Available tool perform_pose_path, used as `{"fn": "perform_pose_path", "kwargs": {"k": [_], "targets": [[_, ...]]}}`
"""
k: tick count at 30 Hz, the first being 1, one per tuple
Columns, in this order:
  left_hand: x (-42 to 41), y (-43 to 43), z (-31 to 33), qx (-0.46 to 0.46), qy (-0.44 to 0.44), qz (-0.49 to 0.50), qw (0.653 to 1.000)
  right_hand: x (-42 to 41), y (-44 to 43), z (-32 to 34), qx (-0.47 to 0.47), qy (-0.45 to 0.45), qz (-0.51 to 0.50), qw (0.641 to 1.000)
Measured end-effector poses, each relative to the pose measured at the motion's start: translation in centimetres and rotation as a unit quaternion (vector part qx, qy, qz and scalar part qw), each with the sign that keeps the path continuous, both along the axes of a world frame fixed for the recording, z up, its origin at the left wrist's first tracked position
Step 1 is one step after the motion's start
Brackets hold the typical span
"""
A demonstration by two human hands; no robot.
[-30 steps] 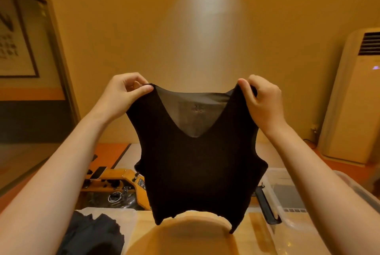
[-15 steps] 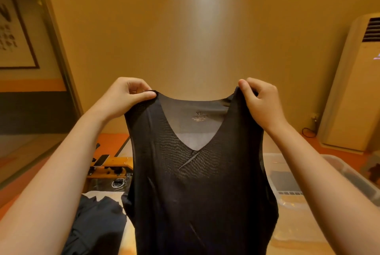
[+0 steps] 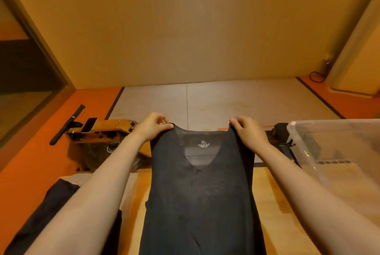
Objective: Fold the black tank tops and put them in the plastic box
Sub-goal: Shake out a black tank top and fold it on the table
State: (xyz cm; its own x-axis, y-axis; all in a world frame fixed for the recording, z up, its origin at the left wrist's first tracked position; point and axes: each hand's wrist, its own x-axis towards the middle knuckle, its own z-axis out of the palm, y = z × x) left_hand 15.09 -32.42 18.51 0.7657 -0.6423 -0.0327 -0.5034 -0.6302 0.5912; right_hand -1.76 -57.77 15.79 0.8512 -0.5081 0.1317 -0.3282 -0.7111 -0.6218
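A black tank top (image 3: 201, 197) stretches lengthwise over the wooden table (image 3: 267, 197), its V-neck and white size label facing up at the far end. My left hand (image 3: 153, 126) pinches the left shoulder strap. My right hand (image 3: 247, 131) pinches the right strap. Both hands are low, near the table's far edge. A clear plastic box (image 3: 308, 151) stands at the right, apart from the top. More black tank tops (image 3: 47, 215) lie in a pile at the left, partly hidden by my left forearm.
Beyond the table a yellow machine (image 3: 107, 131) with a long black handle (image 3: 67, 124) sits on the orange floor at left. A pale floor mat (image 3: 226, 100) reaches the wall. A tall white appliance (image 3: 357, 53) stands in the right corner.
Both hands have come down and forward with the tank top, from held up in the air to spread along the table. The view has tipped downward.
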Motion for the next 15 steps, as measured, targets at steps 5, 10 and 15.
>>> {"fn": "perform_pose_path", "kwargs": {"k": [5, 10, 15], "targets": [[4.5, -3.9, -7.6, 0.053, -0.065, 0.048, 0.995, 5.0, -1.2, -7.3, -0.074, 0.023, -0.085, 0.993], [2.6, -4.5, -14.5, 0.135, -0.099, 0.036, 0.985, 5.2, -0.5, -13.2, -0.065, 0.103, -0.064, 0.991], [-9.2, 0.5, -21.1, 0.117, -0.077, 0.02, 0.99, -3.5, 7.4, -18.5, -0.12, 0.131, 0.026, 0.984]]}}
